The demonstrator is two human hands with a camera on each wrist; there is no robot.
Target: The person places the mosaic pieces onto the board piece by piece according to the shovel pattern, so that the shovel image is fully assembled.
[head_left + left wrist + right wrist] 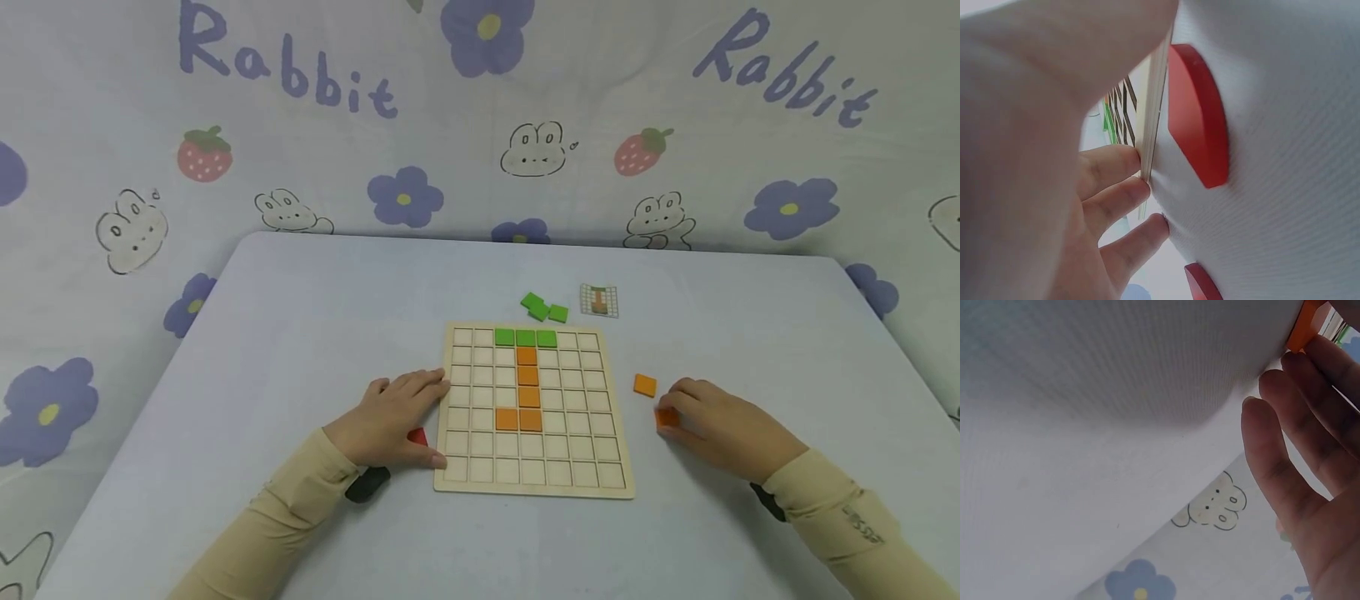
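Observation:
A light wooden grid board (532,471) lies on the white table, with several green and orange square tiles set in its cells. My left hand (390,417) rests along the board's left edge, fingertips and thumb touching it with the fingers fairly straight. Beside that edge, partly under the hand, lies a red tile (1200,119) with one rounded side; a second red piece (1200,284) shows lower in the left wrist view. Right of the board, my right hand (720,425) pinches an orange square tile (667,419) between thumb and fingers, close over the table.
Another orange tile (645,385) lies between the board and the right hand. Behind the board are loose green tiles (558,314) and a small pattern card (599,300). A printed cloth backdrop (450,125) rises at the table's far edge.

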